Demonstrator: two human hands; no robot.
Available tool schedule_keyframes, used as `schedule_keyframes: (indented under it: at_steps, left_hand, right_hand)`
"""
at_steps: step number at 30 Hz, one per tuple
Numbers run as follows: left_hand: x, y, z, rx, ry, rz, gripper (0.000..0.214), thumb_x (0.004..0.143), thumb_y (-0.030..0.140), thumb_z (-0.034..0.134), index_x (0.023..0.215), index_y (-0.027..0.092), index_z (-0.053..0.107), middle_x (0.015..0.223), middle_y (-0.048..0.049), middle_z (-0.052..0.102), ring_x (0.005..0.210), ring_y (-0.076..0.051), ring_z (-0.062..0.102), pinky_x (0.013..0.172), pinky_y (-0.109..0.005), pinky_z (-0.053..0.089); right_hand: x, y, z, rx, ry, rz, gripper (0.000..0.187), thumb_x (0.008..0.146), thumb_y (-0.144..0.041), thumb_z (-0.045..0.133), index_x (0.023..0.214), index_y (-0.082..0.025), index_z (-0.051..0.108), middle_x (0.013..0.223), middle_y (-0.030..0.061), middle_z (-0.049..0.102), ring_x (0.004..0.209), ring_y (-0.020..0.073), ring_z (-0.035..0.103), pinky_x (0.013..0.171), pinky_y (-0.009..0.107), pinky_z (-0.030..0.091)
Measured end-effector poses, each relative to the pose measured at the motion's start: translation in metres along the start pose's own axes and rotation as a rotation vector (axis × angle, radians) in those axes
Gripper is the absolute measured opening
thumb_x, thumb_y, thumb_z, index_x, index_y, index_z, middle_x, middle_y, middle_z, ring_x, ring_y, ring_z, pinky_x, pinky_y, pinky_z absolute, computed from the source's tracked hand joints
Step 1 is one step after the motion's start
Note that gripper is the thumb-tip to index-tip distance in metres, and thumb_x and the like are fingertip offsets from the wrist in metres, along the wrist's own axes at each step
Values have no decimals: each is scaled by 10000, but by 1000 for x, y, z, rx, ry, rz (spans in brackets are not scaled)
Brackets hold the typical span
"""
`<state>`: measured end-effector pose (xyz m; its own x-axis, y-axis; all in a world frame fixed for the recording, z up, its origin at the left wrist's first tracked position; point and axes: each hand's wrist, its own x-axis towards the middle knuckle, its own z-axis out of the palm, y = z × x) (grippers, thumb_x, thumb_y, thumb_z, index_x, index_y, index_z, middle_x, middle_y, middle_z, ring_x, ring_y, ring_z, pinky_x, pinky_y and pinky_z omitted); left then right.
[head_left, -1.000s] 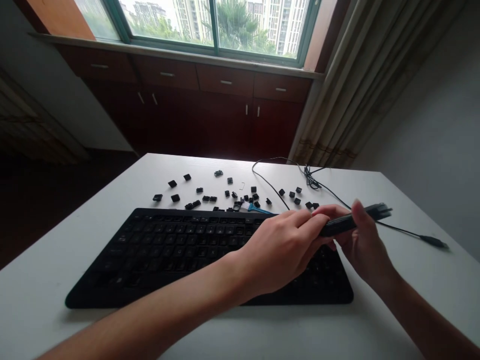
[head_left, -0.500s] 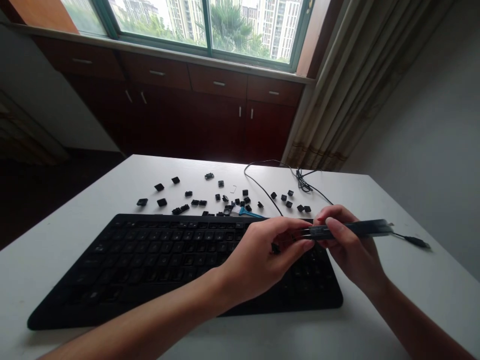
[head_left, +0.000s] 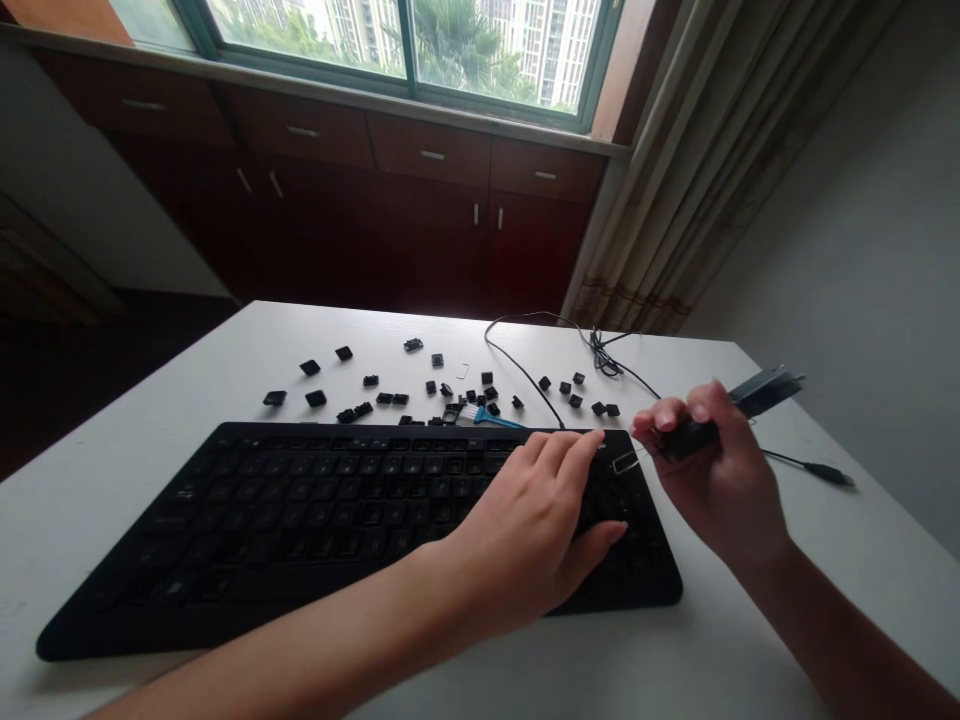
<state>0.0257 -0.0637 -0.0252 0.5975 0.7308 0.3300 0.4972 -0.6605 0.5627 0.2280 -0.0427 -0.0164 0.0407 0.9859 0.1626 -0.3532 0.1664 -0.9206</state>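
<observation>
A black keyboard (head_left: 300, 510) lies across the white table, with several of its keycaps off and dark gaps where they were. My left hand (head_left: 525, 510) rests over the keyboard's right part, fingers stretched forward and thumb apart, holding nothing that I can see. Closed round the dark handle of a wire keycap puller (head_left: 624, 462), my right hand (head_left: 712, 470) is just right of the keyboard's far right corner. The puller's thin wire loops point left over the number keys. A flat translucent piece (head_left: 769, 388) sticks out behind that hand.
Loose black keycaps (head_left: 316, 398) lie scattered behind the keyboard. Among them is a blue brush (head_left: 487, 417) with pale bristles, and a thin bent wire (head_left: 463, 371). A black cable (head_left: 606, 360) is bundled at the back right; its plug (head_left: 829, 474) lies at the right.
My left hand has come away from the puller's wires and spread out over the keyboard. My right hand has shifted its hold, tilting the puller's rear end up to the right.
</observation>
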Motion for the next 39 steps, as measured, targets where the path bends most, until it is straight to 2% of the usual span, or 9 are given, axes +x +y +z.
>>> schedule_keyframes:
  at_steps: [1,3,5,8,11,14,23,30,39]
  left_hand:
    - [-3,2,3,82,-42,40,605,988,438,548,1470,94,422,1409,-166,543,1262,-307,505,1080,-485,441]
    - [-9,5,7,190,-116,105,631,1006,548,452,1442,92,469,1439,-172,529,1294,-328,496,1100,-498,421]
    - [-15,8,12,252,-162,139,716,992,640,381,1438,89,485,1504,-186,477,1374,-356,442,1154,-506,364]
    - [-23,10,18,328,-191,172,787,996,653,321,1511,61,389,1596,-219,346,1485,-391,303,1222,-526,247]
    - [-27,9,23,380,-192,192,720,1033,552,290,1548,50,322,1632,-228,261,1522,-387,224,1244,-518,188]
    - [-27,8,24,395,-181,192,674,1040,489,290,1549,49,322,1633,-233,249,1523,-386,220,1244,-514,182]
    - [-28,10,22,398,-179,198,662,1035,460,305,1546,40,326,1626,-233,270,1514,-387,249,1235,-515,216]
    - [-26,10,18,389,-197,208,653,1038,450,313,1541,34,335,1620,-240,277,1508,-387,265,1225,-528,240]
    - [-27,10,22,399,-183,192,662,1033,467,305,1548,51,328,1631,-219,269,1519,-383,237,1241,-514,202]
  right_hand:
    - [3,-2,-1,7,18,-14,368,965,-497,559,718,-239,469,641,-43,485,646,140,599,677,283,546]
    - [7,-6,-2,43,46,-12,423,936,-514,601,684,-230,414,563,-74,341,478,101,414,525,233,462]
    - [9,-6,-3,105,94,36,485,912,-499,641,640,-221,352,517,-89,259,422,84,244,426,213,347]
    - [9,-4,-2,172,151,112,527,895,-424,677,589,-213,302,450,-96,226,395,73,136,366,224,216]
    - [7,-1,-1,165,140,96,538,893,-390,680,561,-208,297,427,-92,243,375,64,146,362,233,190]
    - [9,-1,3,111,119,74,545,886,-391,687,545,-208,304,422,-89,257,370,61,165,366,237,197]
    - [41,-8,23,35,27,236,470,839,-294,714,548,-215,353,425,-100,248,368,53,154,328,209,123]
    - [36,7,18,26,21,290,526,836,-345,724,532,-218,313,426,-102,241,357,42,182,317,188,155]
    - [37,8,18,105,49,259,516,819,-339,722,539,-224,304,424,-105,230,360,49,146,307,191,138]
